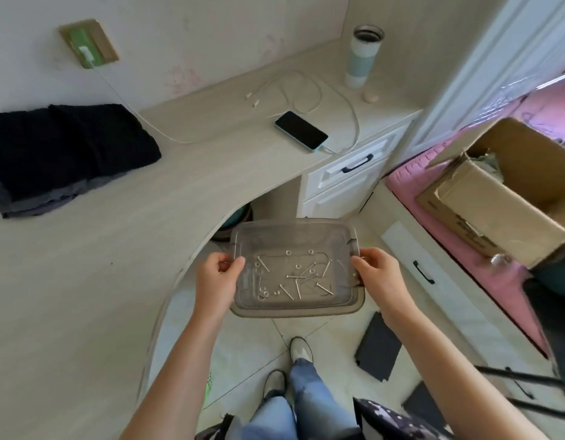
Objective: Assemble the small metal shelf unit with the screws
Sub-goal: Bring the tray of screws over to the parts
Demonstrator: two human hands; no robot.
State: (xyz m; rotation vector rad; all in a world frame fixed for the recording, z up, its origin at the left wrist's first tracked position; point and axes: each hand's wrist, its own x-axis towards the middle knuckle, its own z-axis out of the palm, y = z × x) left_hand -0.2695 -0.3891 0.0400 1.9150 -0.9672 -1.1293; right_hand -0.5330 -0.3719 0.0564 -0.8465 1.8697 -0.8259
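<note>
I hold a clear tray (344, 304) level above the floor, beside the desk (84, 281). My left hand (216, 282) and right hand (381, 277) pinch its short edges. Screws (295, 285) and nuts (263, 295) lie loose inside it.

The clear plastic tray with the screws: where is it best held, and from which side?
By its two short ends, from left and right at once, as the left hand and right hand do now. The tray is shallow, with loose screws and nuts; gripping opposite rims keeps it level.
</note>
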